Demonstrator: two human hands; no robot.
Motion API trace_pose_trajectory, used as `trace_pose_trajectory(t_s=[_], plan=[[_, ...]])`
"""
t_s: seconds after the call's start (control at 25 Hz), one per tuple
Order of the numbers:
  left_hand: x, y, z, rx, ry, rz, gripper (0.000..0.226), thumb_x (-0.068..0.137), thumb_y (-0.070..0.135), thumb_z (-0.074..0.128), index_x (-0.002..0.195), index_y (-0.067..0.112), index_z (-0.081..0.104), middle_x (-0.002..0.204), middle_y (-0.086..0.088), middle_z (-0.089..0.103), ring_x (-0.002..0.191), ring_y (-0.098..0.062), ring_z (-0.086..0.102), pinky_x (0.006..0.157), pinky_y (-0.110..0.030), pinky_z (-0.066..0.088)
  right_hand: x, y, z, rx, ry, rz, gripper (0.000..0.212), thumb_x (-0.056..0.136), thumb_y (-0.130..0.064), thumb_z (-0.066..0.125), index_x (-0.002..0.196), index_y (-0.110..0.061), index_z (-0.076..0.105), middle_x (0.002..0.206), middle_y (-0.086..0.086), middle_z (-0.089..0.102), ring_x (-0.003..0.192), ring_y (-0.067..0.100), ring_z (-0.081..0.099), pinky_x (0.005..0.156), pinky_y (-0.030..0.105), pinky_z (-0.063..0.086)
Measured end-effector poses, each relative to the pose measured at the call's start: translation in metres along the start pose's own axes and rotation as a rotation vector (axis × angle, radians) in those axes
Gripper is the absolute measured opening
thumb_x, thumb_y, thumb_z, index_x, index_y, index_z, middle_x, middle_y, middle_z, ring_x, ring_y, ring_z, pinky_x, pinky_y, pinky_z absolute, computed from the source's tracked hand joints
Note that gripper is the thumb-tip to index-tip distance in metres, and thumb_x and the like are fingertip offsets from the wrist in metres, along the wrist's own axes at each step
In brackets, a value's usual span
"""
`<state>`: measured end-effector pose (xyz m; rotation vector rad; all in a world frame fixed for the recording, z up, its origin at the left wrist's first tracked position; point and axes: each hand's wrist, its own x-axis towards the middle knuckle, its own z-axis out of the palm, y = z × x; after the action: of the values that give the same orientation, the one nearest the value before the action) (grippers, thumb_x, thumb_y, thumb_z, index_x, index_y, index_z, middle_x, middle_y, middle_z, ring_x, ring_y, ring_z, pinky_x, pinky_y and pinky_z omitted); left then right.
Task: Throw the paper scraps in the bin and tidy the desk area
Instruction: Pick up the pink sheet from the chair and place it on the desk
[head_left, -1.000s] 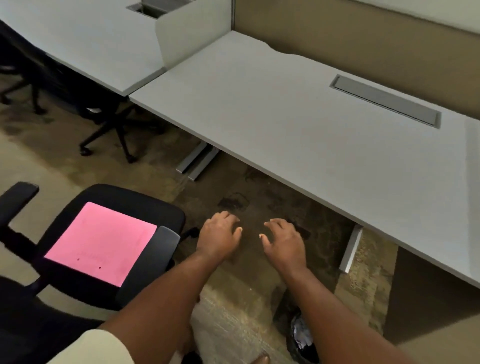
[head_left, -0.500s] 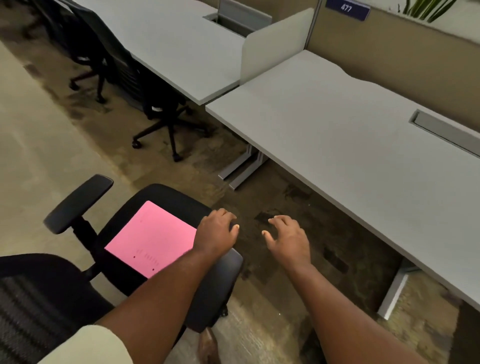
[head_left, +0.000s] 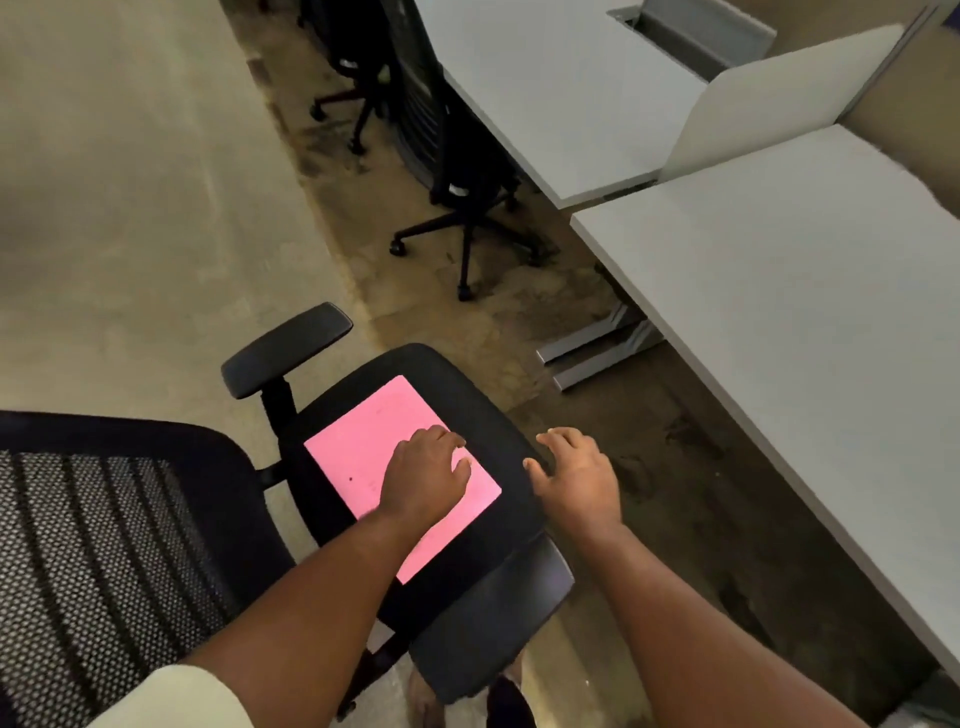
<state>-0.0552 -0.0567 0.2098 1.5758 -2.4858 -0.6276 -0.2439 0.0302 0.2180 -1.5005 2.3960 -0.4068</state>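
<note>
Bin not in frame; lower right corner shows only a cut-off sliver of something pale, unidentifiable. Chair backrest (head_left: 104, 561) cropped by the left and bottom edges, its mesh blurred. Near armrest (head_left: 493, 618) partly covered by the forearms; the far armrest (head_left: 288, 348) shows fully. Pink paper sheet (head_left: 358, 447) lies flat on the black chair seat (head_left: 431, 369), its middle and near edge hidden under the left hand (head_left: 423, 480) and wrist; small dark marks on the sheet are too faint to read. Left hand is palm down over the sheet, fingers (head_left: 441, 436) loosely curled and spread, nothing gripped; cannot tell if the fingertips touch the paper or sit just above it. Right hand (head_left: 576, 480) is just beside the sheet's right edge, over the seat's front right rim, fingers open and splayed, holding nothing, thumb pointing toward the paper. A pale sleeve (head_left: 176, 701) is cut off at the bottom edge. Grey tabletop (head_left: 805, 312) at right runs out of frame, bare where visible; a divider panel (head_left: 779, 98) separates it from a second tabletop (head_left: 545, 93) behind. Another black chair (head_left: 457, 156) is tucked at that far one, upper part cropped and dark. Something brownish on the floor under the near armrest is too obscured to name.
</note>
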Motion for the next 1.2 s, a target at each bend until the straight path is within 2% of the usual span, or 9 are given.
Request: trace_pose_trajectory(t_s=[0.28, 0.44, 0.56, 0.68, 0.76, 0.88, 1.0, 1.12, 1.2], plan=[[0.002, -0.066, 0.033, 0.02, -0.004, -0.232, 0.042, 0.094, 0.037, 0.056, 0.133, 0.02, 0.058, 0.133, 0.0, 0.059, 0.117, -0.018, 0.055, 0.099, -0.037, 0.044, 0.064, -0.022, 0.058, -0.006, -0.189, -0.17, 0.046, 0.093, -0.047, 0.061, 0.134, -0.026, 0.058, 0.139, -0.008, 0.056, 0.127, 0.015, 0.051, 0.106, 0.039, 0.045], [-0.003, -0.095, 0.075, 0.007, -0.004, -0.438, 0.064, 0.09, 0.038, 0.063, 0.146, 0.02, 0.042, 0.156, -0.005, 0.034, 0.14, -0.024, 0.037, 0.111, -0.046, 0.036, 0.093, -0.016, 0.113, -0.04, -0.276, -0.252, 0.049, 0.094, -0.049, 0.06, 0.135, -0.024, 0.056, 0.138, -0.007, 0.056, 0.126, 0.016, 0.052, 0.104, 0.039, 0.046], [-0.008, -0.121, 0.116, -0.04, -0.032, -0.578, 0.073, 0.088, 0.039, 0.066, 0.15, 0.018, 0.034, 0.161, -0.007, 0.023, 0.146, -0.028, 0.028, 0.114, -0.049, 0.032, 0.109, -0.012, 0.16, -0.064, -0.345, -0.287, 0.051, 0.093, -0.049, 0.06, 0.137, -0.023, 0.054, 0.139, -0.004, 0.055, 0.125, 0.019, 0.053, 0.103, 0.04, 0.045], [-0.011, -0.146, 0.153, -0.118, -0.042, -0.728, 0.079, 0.088, 0.041, 0.065, 0.152, 0.018, 0.027, 0.164, -0.008, 0.016, 0.146, -0.031, 0.028, 0.112, -0.05, 0.035, 0.118, -0.008, 0.198, -0.079, -0.405, -0.289, 0.058, 0.092, -0.047, 0.061, 0.142, -0.023, 0.046, 0.144, -0.002, 0.05, 0.127, 0.021, 0.051, 0.103, 0.04, 0.045], [-0.012, -0.157, 0.171, -0.214, -0.045, -0.871, 0.088, 0.086, 0.042, 0.067, 0.155, 0.018, 0.018, 0.164, -0.01, 0.016, 0.142, -0.035, 0.035, 0.109, -0.05, 0.039, 0.122, -0.005, 0.215, -0.068, -0.446, -0.225, 0.068, 0.091, -0.046, 0.064, 0.147, -0.02, 0.038, 0.148, 0.002, 0.045, 0.131, 0.025, 0.048, 0.106, 0.043, 0.045], [-0.012, -0.166, 0.193, -0.332, -0.05, -1.02, 0.103, 0.083, 0.043, 0.068, 0.156, 0.022, -0.001, 0.155, -0.013, 0.036, 0.129, -0.04, 0.049, 0.101, -0.054, 0.046, 0.12, -0.005, 0.235, -0.119, -0.481, -0.158, 0.081, 0.089, -0.048, 0.067, 0.152, -0.014, 0.028, 0.146, 0.009, 0.044, 0.131, 0.029, 0.046, 0.105, 0.043, 0.043], [-0.006, -0.169, 0.199, -0.388, -0.04, -1.092, 0.098, 0.089, 0.033, 0.06, 0.155, 0.025, -0.011, 0.154, -0.012, 0.038, 0.112, -0.04, 0.059, 0.09, -0.051, 0.051, 0.119, -0.009, 0.248, -0.078, -0.479, -0.067, 0.083, 0.088, -0.043, 0.07, 0.151, -0.011, 0.027, 0.141, 0.013, 0.045, 0.128, 0.031, 0.048, 0.105, 0.043, 0.042], [0.0, -0.174, 0.195, -0.501, -0.002, -1.172, 0.088, 0.093, 0.015, 0.052, 0.157, 0.02, -0.008, 0.141, -0.016, 0.049, 0.082, -0.03, 0.061, 0.071, -0.04, 0.054, 0.12, -0.011, 0.252, -0.032, -0.482, 0.001, 0.064, 0.089, -0.037, 0.069, 0.139, -0.008, 0.041, 0.132, 0.013, 0.047, 0.119, 0.033, 0.054, 0.1, 0.044, 0.046], [0.001, -0.176, 0.193, -0.559, 0.019, -1.153, 0.083, 0.093, 0.006, 0.049, 0.158, 0.018, -0.001, 0.137, -0.016, 0.052, 0.086, -0.029, 0.06, 0.071, -0.038, 0.053, 0.118, -0.013, 0.25, -0.017, -0.488, 0.009, 0.046, 0.092, -0.032, 0.068, 0.126, -0.008, 0.048, 0.126, 0.012, 0.046, 0.107, 0.033, 0.058, 0.092, 0.044, 0.051]])
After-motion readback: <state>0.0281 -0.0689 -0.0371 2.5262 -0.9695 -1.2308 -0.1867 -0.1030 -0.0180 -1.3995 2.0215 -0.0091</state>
